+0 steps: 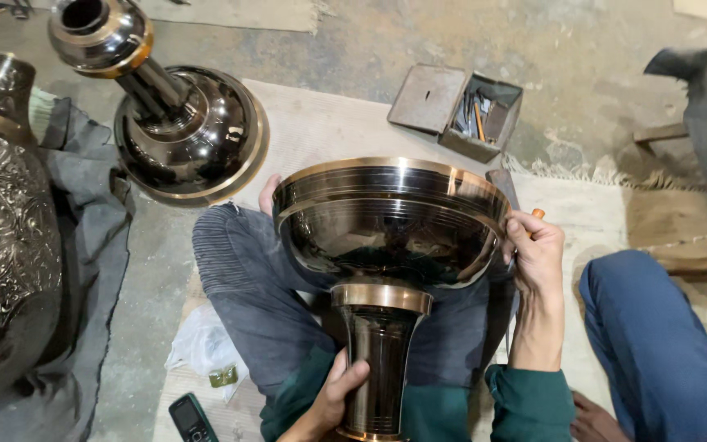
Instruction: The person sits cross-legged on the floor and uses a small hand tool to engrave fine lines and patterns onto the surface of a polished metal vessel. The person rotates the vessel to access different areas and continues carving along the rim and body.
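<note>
A large dark polished metal goblet-shaped vessel (386,225) with brass-coloured bands lies across my lap, its bowl pointing away from me. My left hand (333,393) grips its stem (380,360) low down, near the foot. My right hand (536,250) rests against the right side of the bowl's rim and holds a thin tool with an orange tip (538,214). The tool's working end is hidden behind the bowl.
A second dark vessel with a brass rim (182,123) lies on the floor at upper left. An engraved metal pot (2,237) sits on grey cloth at far left. An open metal box of small tools (468,110) is beyond. Another person's blue-clad leg (656,344) is at right. A phone (191,419) lies near my knee.
</note>
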